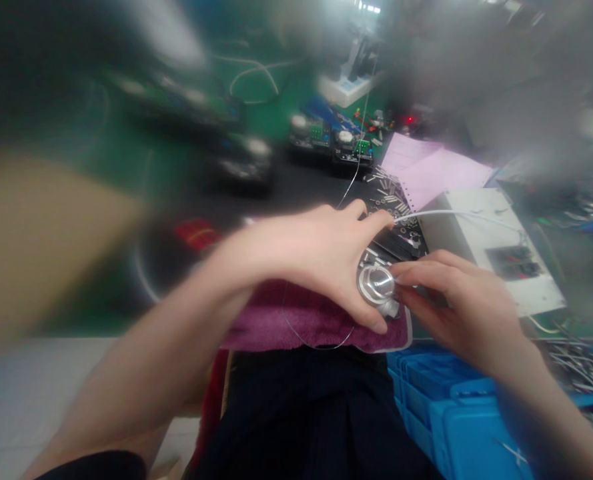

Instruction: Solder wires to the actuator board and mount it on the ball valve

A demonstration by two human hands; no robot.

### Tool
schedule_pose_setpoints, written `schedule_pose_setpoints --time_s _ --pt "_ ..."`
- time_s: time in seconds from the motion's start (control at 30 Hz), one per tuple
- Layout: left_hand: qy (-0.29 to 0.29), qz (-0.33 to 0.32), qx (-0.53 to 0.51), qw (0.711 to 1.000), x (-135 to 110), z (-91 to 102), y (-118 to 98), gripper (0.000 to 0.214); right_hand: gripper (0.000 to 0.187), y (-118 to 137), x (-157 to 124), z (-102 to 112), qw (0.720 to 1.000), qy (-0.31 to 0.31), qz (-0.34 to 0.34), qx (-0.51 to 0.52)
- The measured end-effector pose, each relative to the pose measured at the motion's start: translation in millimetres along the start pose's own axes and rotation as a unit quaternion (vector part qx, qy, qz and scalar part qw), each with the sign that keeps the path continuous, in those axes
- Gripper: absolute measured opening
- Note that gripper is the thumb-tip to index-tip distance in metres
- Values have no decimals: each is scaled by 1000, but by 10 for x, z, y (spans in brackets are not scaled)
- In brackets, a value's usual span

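Note:
A shiny silver round metal part [377, 285] sits at the table's front edge, over a purple towel [311, 317]. My left hand [326, 243] curves around the part from the left, thumb in front and fingers behind it. My right hand [459, 300] is closed in a pinch at the part's right rim; what lies between its fingertips is too small to make out. A thin silvery wire [359, 167] comes down from above to behind my left hand, and a loop of thin wire hangs over the towel. A white cable [449, 212] runs rightward from near my left fingertips.
Small metal pins and rings [389, 190] lie scattered behind my hands. Pink paper sheets [436, 167] and a white box [491, 240] are to the right. Circuit modules [351, 147] and a white power strip [345, 90] stand farther back. Blue crates [441, 393] sit below right.

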State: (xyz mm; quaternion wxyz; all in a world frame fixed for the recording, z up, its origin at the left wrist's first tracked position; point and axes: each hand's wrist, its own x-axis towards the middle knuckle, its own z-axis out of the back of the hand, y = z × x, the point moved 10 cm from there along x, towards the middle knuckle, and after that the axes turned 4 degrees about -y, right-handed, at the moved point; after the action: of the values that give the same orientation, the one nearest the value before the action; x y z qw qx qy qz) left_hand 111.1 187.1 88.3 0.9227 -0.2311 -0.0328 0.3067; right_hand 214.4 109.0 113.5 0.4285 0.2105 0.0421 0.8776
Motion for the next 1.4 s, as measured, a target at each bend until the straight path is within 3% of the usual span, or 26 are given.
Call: schedule_pose_setpoints --time_s 0.27,1.4 --pt "-2 -5 -2 1000 -5 10 -12 126 16 -39 7 -48 1000 21 -11 5" --pt "-1 0 -9 1000 -13 3 -5 126 15 11 -8 5 1000 -10 -2 -8"
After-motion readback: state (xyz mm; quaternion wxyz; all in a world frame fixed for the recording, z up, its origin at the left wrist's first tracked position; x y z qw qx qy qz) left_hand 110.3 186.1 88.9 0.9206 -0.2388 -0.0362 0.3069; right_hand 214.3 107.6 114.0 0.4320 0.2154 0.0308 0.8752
